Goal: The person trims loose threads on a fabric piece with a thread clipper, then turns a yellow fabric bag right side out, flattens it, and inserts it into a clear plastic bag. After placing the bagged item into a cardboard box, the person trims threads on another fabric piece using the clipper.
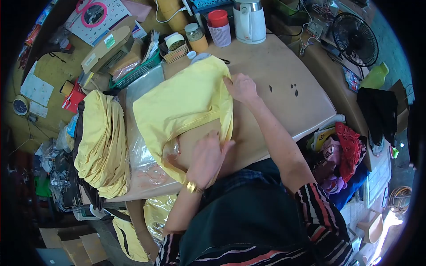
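Observation:
A piece of yellow fabric lies spread on the brown-covered table, its near part curving around a bare patch of tabletop. At its right edge my right hand pinches the fabric between thumb and fingers. My left hand, with a gold-coloured watch on the wrist, is over the fabric's near side. Its thumb stands apart from the fingers, nothing shows in its grasp, and it is slightly blurred. Whether it touches the fabric below is hidden.
A heap of yellow fabric sits at the table's left, beside clear plastic. Along the back stand a green basket, jars, a lilac cup and a white kettle. A black fan is at far right.

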{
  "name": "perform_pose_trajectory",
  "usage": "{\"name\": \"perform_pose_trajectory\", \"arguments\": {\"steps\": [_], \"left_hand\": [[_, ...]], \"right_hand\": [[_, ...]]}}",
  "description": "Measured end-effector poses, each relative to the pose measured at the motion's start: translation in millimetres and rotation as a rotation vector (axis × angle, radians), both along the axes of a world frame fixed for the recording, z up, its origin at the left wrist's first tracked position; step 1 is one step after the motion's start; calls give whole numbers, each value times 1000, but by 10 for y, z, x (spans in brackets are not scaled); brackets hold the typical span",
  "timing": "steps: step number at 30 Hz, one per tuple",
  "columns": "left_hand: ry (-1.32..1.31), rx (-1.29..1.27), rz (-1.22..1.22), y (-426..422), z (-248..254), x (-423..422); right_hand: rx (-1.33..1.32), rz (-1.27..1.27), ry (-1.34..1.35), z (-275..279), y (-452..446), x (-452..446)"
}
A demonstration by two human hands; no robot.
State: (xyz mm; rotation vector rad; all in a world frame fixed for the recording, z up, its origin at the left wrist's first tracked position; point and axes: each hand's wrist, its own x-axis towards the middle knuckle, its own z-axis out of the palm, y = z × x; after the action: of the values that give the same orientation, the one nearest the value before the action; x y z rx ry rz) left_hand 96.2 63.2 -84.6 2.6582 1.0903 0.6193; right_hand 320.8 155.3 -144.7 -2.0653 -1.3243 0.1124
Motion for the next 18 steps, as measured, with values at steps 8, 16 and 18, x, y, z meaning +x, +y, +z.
{"name": "perform_pose_trajectory", "arguments": {"steps": [8, 16, 18], "left_hand": [[-91, -174, 17, 358, -48, 25], [-50, -181, 43, 398, -186, -9], [-18, -213, 84, 473, -250, -73]], "right_hand": [[-255, 187, 985, -9, -980, -144], [31, 234, 1467, -298, -938, -593], [52, 254, 1490, -314, -952, -600]]}}
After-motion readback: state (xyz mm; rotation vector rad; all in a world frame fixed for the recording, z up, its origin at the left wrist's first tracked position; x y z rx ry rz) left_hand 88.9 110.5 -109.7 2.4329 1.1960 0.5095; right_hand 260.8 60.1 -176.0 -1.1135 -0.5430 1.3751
